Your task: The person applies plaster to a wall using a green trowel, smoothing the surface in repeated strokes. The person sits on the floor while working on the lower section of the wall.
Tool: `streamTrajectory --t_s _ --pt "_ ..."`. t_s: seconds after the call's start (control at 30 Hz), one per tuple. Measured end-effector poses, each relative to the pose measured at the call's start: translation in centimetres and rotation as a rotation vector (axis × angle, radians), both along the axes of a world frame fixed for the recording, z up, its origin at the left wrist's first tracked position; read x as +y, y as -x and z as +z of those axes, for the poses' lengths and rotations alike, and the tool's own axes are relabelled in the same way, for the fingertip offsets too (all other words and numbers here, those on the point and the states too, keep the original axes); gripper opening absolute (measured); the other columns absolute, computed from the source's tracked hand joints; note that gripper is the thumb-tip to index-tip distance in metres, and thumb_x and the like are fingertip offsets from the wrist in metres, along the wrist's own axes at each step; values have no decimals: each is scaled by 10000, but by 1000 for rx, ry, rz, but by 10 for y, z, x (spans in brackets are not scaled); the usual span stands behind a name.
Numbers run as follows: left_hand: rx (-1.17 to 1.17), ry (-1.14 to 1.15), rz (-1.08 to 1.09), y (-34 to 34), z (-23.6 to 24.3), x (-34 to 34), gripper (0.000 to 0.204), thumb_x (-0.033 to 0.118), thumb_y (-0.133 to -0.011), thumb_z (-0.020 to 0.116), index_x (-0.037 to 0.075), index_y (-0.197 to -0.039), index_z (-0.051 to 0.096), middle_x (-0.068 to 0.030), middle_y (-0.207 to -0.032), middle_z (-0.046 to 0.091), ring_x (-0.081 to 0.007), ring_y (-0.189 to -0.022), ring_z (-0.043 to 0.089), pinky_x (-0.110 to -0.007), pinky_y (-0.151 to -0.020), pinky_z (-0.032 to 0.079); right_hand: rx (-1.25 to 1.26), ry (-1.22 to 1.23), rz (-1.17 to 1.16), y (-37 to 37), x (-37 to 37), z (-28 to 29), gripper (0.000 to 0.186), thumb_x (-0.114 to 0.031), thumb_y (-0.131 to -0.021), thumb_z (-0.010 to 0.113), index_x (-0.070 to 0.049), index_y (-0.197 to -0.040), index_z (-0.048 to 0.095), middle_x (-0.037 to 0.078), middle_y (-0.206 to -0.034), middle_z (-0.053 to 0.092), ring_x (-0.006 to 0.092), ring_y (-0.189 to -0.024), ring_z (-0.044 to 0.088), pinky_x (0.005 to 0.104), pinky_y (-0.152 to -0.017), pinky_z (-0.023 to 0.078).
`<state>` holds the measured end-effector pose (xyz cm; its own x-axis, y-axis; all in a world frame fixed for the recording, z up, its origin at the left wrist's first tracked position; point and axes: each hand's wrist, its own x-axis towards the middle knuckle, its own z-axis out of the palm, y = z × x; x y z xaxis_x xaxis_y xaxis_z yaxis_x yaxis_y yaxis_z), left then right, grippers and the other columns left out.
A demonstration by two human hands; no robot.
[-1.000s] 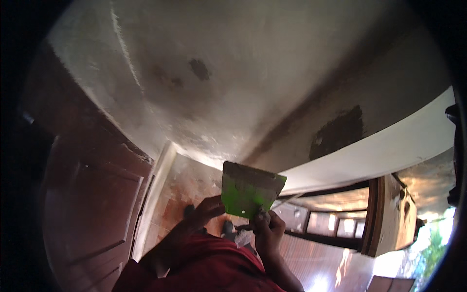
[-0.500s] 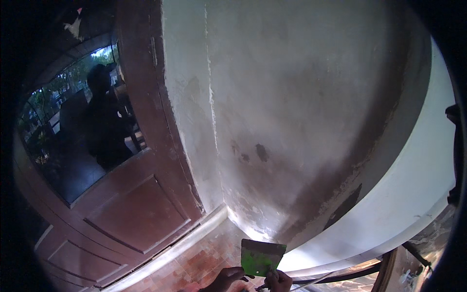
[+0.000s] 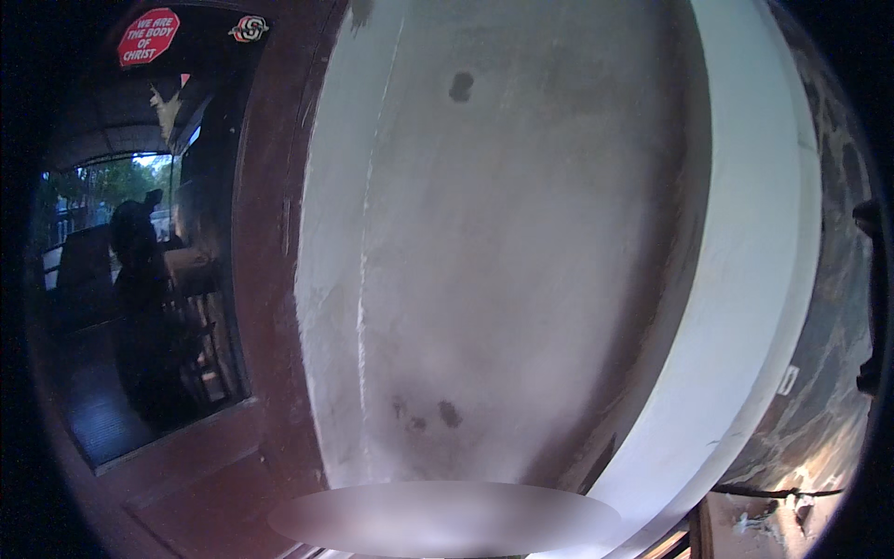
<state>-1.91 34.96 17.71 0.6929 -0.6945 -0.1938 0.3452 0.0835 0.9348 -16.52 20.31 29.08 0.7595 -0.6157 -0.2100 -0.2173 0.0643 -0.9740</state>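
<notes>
Neither my left hand nor my right hand shows now, and no tool is visible. A pale blurred oval covers the bottom middle of the view and hides whatever lies there. In front of me rises a grey plastered wall with a smooth, cloudy finish. Low on it are small dark damp-looking patches, and another dark spot sits near the top. A rough whitish vertical line runs down its left part.
At left stands a reddish-brown door with a dark glass pane, reflecting trees and a person's silhouette. A red sticker is on the glass. A white border edges the wall at right, beside a stone-patterned surface.
The view has tilted upward, showing more of the upper wall and door. My hands and the green-bladed scraper, seen at the bottom before, are out of sight.
</notes>
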Motion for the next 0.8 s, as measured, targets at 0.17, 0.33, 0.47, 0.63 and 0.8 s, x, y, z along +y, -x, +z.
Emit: streamTrajectory --t_s 0.17,0.33,0.47,0.63,0.8 --pt "21 108 -85 -13 14 -7 231 214 -953 676 -6 -1009 721 -84 -916 728 -156 -843 663 -322 -768 533 -17 14 -58 -4 9 -11 409 -369 -1001 601 -40 -762 640 6 -606 545 91 -503 454 273 -461 394" --pt "31 184 -134 -18 12 -1 246 220 -964 665 -9 -1040 711 -91 -934 727 -167 -841 670 -323 -768 543 -19 -44 -156 -13 33 -5 417 -368 -1006 611 -40 -749 629 -2 -593 538 81 -483 428 268 -436 323" --pt "43 262 -144 -19 -1 1 258 225 -973 656 -12 -1064 702 -97 -949 727 -176 -838 675 -324 -768 551 -65 -122 -181 -25 49 2 387 -345 -1005 614 -33 -776 634 1 -602 533 83 -497 429 273 -444 315" --pt "26 190 -44 -11 -7 2 318 276 -1003 594 -7 -1131 663 -95 -1001 714 -175 -862 680 -332 -753 561 -78 -123 -204 -40 63 -2 383 -344 -998 620 -10 -814 643 -3 -621 498 89 -526 417 271 -457 346" --pt "261 193 -9 -1 -2 21 358 335 -995 584 -3 -1086 657 -91 -973 696 -184 -887 674 -327 -800 543 -59 -90 -83 -39 62 -28 363 -335 -990 628 21 -1022 690 -6 -662 567 80 -541 493 240 -480 447"
